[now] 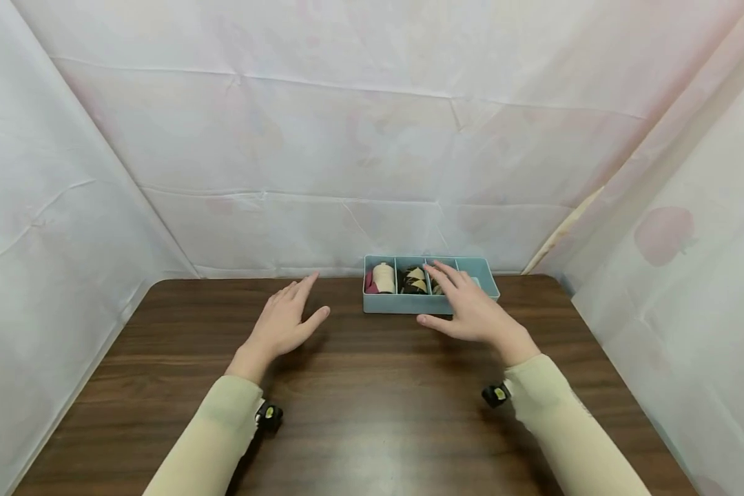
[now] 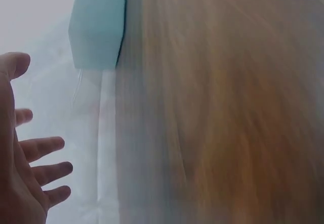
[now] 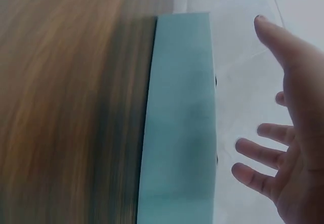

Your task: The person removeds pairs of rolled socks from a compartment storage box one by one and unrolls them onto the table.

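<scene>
A light blue divided box [image 1: 403,304] stands at the back of the table, its long side facing me. In its left compartment lie a cream-coloured roll [image 1: 384,277] and something dark pink [image 1: 370,282]. The compartment beside it holds dark pieces with cream patches [image 1: 415,280]. My right hand [image 1: 471,306] is spread above the box's right part, hiding some of its contents. To the left of the box, my left hand [image 1: 283,322] hovers over the table with fingers extended. Both hands hold nothing; the left wrist view shows the left hand [image 2: 25,168] with its fingers apart.
The dark wood-grain table [image 1: 372,399] has rounded back corners. Pale cloth [image 1: 322,151] hangs behind it and along both sides, close to the box's back. A small black device [image 1: 269,417] is strapped at the left wrist, another [image 1: 495,395] at the right.
</scene>
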Demonstrator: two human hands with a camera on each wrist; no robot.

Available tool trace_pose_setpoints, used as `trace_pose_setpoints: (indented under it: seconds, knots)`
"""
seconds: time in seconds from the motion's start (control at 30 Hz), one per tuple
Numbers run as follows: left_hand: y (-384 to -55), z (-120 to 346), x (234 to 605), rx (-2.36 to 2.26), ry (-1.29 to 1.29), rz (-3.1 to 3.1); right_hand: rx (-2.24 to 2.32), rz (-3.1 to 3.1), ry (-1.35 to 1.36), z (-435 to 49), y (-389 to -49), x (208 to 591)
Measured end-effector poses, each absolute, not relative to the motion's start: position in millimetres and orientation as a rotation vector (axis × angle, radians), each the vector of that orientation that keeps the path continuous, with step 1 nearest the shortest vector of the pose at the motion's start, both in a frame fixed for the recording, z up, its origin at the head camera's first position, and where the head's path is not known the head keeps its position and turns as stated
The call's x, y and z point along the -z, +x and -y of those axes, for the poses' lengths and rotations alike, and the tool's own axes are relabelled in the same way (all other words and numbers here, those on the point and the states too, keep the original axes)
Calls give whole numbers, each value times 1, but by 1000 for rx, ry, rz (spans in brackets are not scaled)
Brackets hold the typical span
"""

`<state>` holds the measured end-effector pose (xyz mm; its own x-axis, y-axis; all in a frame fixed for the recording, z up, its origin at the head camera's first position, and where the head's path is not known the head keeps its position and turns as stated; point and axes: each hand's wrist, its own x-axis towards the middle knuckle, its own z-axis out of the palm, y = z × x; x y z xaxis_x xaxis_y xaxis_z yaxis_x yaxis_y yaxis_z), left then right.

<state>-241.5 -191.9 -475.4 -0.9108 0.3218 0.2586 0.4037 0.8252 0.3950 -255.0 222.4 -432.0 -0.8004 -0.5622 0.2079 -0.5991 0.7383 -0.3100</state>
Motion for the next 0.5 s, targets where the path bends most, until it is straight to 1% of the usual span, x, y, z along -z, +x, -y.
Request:
trace_pose_setpoints:
  seconds: [0.27, 0.5]
  knots:
    - [-262, 144, 484, 1090, -476, 2703, -787, 2883, 904, -190, -282, 434]
    - [-270, 106, 494, 1404, -370, 2568, -931, 2852, 861, -166, -306, 441]
